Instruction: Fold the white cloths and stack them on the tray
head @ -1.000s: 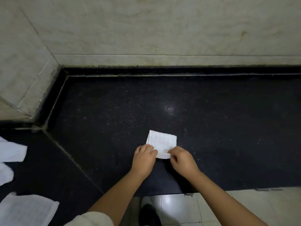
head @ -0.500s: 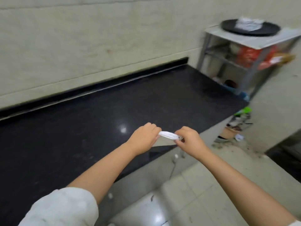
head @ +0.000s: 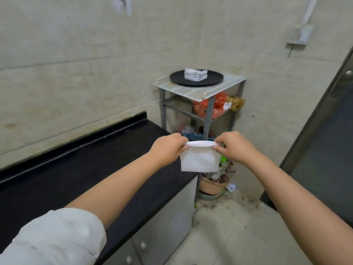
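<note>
A dark table (head: 76, 169) meets a tiled wall. Left hand (head: 168, 148) and right hand (head: 233, 148) pinch a folded cloth (head: 199, 159) short of the tray (head: 177, 78); carrying, it seems, then laying it on the stack (head: 195, 74).

Soft, even indoor light fills the room with no single source visible, leaving the pale tiled wall (head: 95, 54) evenly lit and the black table (head: 86, 169) a flat, dark mass with only a faint sheen along its far edge. Shadows are weak and diffuse, darkest under the metal shelf (head: 200, 88) at the far end and along the grey door (head: 324, 150) on the right. The wide-angle lens bends straight lines near the edges, the near sleeve (head: 53, 240) at lower left is soft and swollen, and fine detail throughout looks slightly smeared.
</note>
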Demonstrator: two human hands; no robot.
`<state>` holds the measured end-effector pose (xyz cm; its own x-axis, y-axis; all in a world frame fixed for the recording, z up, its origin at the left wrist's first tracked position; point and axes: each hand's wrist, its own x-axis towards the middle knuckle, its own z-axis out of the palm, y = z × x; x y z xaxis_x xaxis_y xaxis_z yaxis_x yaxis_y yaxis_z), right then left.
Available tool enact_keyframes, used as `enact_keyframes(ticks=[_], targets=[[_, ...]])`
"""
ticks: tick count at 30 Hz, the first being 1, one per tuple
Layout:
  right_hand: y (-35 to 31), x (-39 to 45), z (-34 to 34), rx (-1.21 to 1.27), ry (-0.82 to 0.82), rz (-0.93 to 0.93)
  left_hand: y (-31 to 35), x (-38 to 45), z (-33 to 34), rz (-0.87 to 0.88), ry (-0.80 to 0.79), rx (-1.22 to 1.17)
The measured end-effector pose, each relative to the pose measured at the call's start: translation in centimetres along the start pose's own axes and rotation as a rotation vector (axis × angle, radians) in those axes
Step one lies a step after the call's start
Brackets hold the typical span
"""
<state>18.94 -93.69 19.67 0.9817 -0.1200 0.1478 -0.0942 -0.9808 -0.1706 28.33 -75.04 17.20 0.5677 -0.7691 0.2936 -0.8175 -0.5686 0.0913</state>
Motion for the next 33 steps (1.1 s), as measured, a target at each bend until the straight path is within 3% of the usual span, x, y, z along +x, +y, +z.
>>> enact_keyframes(ticks=[7,17,26,33], targets=[[11.4,13.5,-5.6,-0.091,0.08,-0.074,-1.3,19.1,0.6,0.057,0.107,-0.116],[23.1,32.1,-11.5,0.156,0.152,-0.08,-4.4,39.4,0.2,-0.093,0.255,-0.186],[29.7,53.8,-11.6,0.35,0.019,-0.269,-10.1,54.2,2.4,-0.537,0.39,-0.331],[29.8,66.0,-7.7,0.497,0.132,-0.427,-14.9,61.8,4.0,-0.79,0.562,-0.152]])
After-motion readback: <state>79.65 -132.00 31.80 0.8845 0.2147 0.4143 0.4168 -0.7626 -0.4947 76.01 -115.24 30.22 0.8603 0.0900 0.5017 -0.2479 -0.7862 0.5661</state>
